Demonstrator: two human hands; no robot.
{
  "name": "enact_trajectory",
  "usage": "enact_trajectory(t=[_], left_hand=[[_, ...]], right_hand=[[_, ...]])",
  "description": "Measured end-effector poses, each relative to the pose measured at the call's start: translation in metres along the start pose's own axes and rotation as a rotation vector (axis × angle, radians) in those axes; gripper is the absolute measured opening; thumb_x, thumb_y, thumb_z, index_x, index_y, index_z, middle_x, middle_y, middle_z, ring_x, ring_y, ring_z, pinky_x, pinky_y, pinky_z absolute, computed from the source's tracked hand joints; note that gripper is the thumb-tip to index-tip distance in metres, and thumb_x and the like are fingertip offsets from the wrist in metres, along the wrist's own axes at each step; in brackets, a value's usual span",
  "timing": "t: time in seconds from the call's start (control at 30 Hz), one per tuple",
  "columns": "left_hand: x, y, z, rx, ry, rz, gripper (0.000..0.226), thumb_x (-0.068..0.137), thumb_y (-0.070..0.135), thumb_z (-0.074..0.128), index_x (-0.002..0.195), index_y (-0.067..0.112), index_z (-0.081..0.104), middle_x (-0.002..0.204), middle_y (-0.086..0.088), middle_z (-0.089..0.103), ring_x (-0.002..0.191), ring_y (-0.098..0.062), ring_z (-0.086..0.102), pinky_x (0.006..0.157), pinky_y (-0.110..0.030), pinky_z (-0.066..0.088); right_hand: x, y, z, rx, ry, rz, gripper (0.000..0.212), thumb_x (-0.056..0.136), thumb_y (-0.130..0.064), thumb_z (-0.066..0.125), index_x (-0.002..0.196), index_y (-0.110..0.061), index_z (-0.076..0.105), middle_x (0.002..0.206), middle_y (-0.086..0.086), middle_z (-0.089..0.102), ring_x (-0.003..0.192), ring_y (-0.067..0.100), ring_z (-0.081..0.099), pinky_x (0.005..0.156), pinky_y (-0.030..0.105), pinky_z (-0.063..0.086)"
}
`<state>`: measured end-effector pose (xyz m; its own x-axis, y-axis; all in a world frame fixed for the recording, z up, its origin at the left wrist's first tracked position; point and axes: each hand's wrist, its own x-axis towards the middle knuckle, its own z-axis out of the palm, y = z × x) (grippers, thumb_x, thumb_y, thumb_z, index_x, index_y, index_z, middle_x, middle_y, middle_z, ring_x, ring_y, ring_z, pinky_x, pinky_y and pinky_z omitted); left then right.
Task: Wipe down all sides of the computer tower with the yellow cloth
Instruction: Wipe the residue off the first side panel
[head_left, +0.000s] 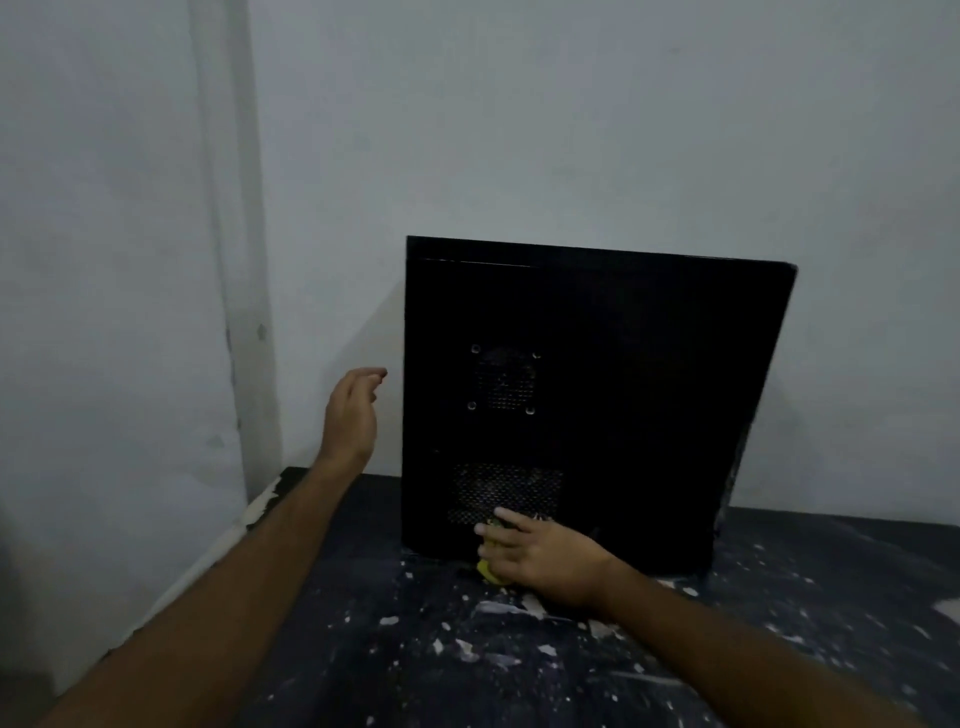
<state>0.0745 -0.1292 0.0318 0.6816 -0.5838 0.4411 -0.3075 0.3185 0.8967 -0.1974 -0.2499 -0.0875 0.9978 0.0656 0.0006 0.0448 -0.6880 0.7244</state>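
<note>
A black metal computer tower (597, 405) stands upright on a dark, paint-flecked counter (415, 649), close to a pale grey wall (571, 130), its broad side panel facing the camera. Two perforated vent grilles sit on the left half of that panel, one above the other. The person's right hand (540, 558) lies low against the tower's near bottom edge, just under the lower grille, forearm reaching in from the lower right. Its fingers (511, 519) are spread and curled over a bunched yellow cloth (487, 570), holding it against the panel where the tower meets the counter; only a small fold of the cloth shows beneath the hand. The left hand (350, 415) hovers in the air just left of the tower, apart from its left edge, wrist raised, fingers loosely bent and released, holding nothing. The left forearm stretches in from the lower left corner.
</note>
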Motion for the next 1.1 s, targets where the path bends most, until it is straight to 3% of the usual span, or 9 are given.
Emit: enact_trajectory(t=[0.1,0.23,0.37,0.43,0.53,0.63,0.7,0.87,1.1], left_hand=[[0.008,-0.007,0.002,-0.001,-0.035,-0.056,0.032,0.108,0.018,0.035,0.116,0.017,0.066,0.127,-0.006,0.063,0.116,-0.028,0.056,0.107,-0.048,0.044],[0.006,-0.018,0.014,-0.02,-0.079,-0.116,0.038,0.101,0.033,0.035,0.118,0.018,0.066,0.135,-0.01,0.062,0.117,-0.031,0.057,0.103,-0.051,0.046],[0.008,-0.032,0.027,-0.102,-0.083,-0.2,0.036,0.1,0.039,0.036,0.106,0.022,0.067,0.125,-0.009,0.067,0.118,-0.036,0.059,0.107,-0.058,0.045],[0.012,-0.039,0.029,-0.152,-0.067,-0.247,0.035,0.106,0.036,0.035,0.1,0.023,0.066,0.122,-0.009,0.066,0.118,-0.034,0.058,0.109,-0.057,0.043],[0.016,-0.049,0.025,-0.179,-0.034,-0.308,0.037,0.104,0.041,0.036,0.1,0.023,0.068,0.13,-0.01,0.065,0.127,-0.036,0.056,0.112,-0.058,0.042],[0.015,-0.052,0.021,-0.162,-0.023,-0.33,0.041,0.105,0.041,0.035,0.112,0.017,0.068,0.137,-0.01,0.063,0.126,-0.034,0.055,0.108,-0.053,0.042],[0.012,-0.053,0.016,-0.139,-0.031,-0.317,0.042,0.107,0.039,0.033,0.119,0.015,0.066,0.135,-0.007,0.062,0.121,-0.03,0.053,0.102,-0.048,0.042],[0.014,-0.059,-0.005,-0.099,-0.075,-0.303,0.042,0.11,0.035,0.028,0.123,0.014,0.062,0.134,-0.004,0.056,0.12,-0.027,0.048,0.098,-0.042,0.037],[0.019,-0.075,-0.015,-0.087,-0.069,-0.311,0.043,0.109,0.036,0.029,0.123,0.016,0.064,0.133,-0.003,0.058,0.119,-0.025,0.049,0.095,-0.041,0.037]], right_hand=[[-0.052,0.017,0.001,-0.059,0.03,-0.009,0.041,0.097,-0.017,0.063,0.137,-0.015,0.052,0.155,0.005,0.047,0.155,0.034,0.018,0.125,0.055,0.013],[-0.137,0.038,0.01,-0.147,0.054,0.075,0.043,0.11,-0.018,0.045,0.152,-0.012,0.044,0.166,0.01,0.028,0.156,0.038,0.014,0.124,0.058,0.018],[-0.189,0.043,-0.003,-0.069,0.017,0.27,0.065,0.093,-0.024,0.074,0.152,-0.018,0.046,0.166,0.009,0.028,0.152,0.041,0.025,0.113,0.062,0.035],[-0.191,0.042,-0.012,-0.048,0.001,0.359,0.068,0.081,-0.028,0.083,0.142,-0.023,0.054,0.16,0.012,0.035,0.139,0.04,0.039,0.106,0.055,0.037],[-0.169,0.038,-0.014,-0.026,0.075,0.312,0.06,0.082,-0.028,0.078,0.137,-0.023,0.055,0.142,0.012,0.046,0.115,0.032,0.048,0.092,0.043,0.038],[-0.114,0.018,-0.006,-0.038,0.126,0.193,0.037,0.097,-0.025,0.055,0.134,-0.026,0.058,0.134,0.009,0.052,0.108,0.028,0.053,0.087,0.04,0.041],[-0.069,-0.001,-0.002,-0.027,0.142,0.166,0.035,0.1,-0.024,0.043,0.13,-0.027,0.061,0.132,0.007,0.054,0.105,0.026,0.055,0.085,0.039,0.041],[0.012,-0.018,-0.009,-0.012,0.225,0.123,0.038,0.097,-0.029,0.057,0.135,-0.026,0.057,0.132,0.007,0.052,0.105,0.027,0.044,0.086,0.04,0.037],[0.114,-0.049,-0.031,0.032,0.269,0.153,0.037,0.097,-0.028,0.047,0.13,-0.022,0.062,0.126,0.005,0.055,0.106,0.025,0.047,0.085,0.039,0.043]])
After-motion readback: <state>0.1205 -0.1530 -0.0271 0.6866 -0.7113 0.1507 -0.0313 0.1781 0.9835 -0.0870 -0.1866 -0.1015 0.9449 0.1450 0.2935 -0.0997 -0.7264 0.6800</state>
